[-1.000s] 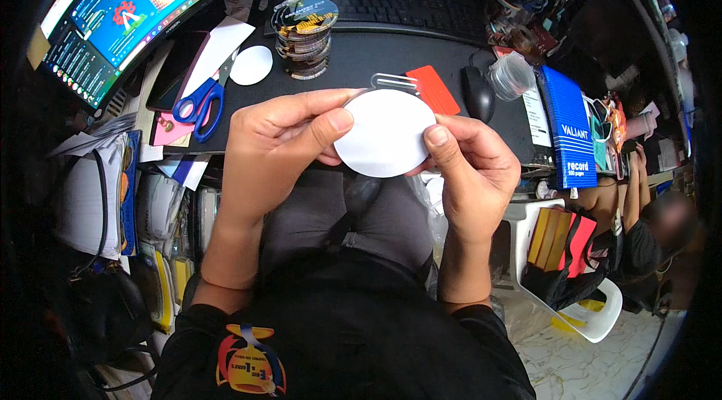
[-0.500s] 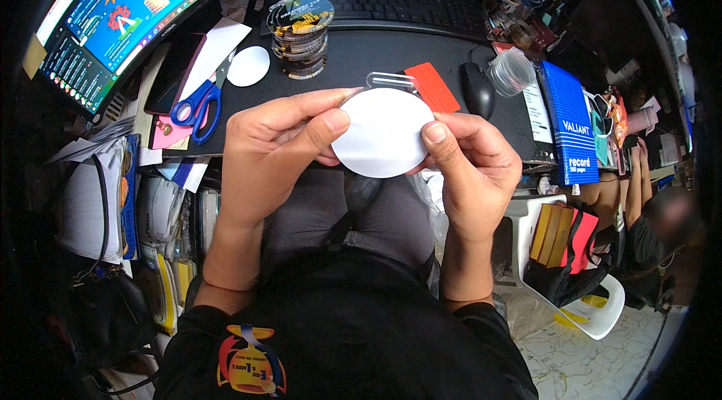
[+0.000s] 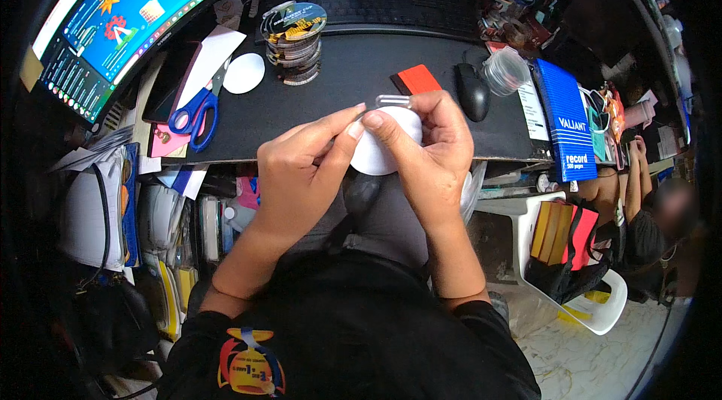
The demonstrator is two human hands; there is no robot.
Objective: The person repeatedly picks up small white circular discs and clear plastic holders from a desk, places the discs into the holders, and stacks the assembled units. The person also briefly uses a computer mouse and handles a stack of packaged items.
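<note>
Both my hands hold a white round disc [image 3: 374,157] with a clear slotted loop at its top, in front of the desk's near edge. My left hand [image 3: 307,167] is closed, its thumb and forefinger pinching the upper left rim. Across the disc's face lies the thumb of my right hand [image 3: 436,155], pressing close to the left thumb tip. The right fingers curl behind the disc and beside the loop. Beyond it, a red flat card [image 3: 418,79] rests on the desk. Part of the disc is hidden under my right hand.
To the left are blue-handled scissors [image 3: 197,118], another white disc [image 3: 244,73] and a stack of printed round pieces [image 3: 293,46]. A black mouse [image 3: 472,91], stacked clear discs [image 3: 505,73] and a blue record book [image 3: 560,118] stand right. Another person [image 3: 643,234] sits far right.
My right hand has moved left over the disc, its thumb shifting from the right edge to the upper left. My left hand has moved right, and the disc is now partly covered.
</note>
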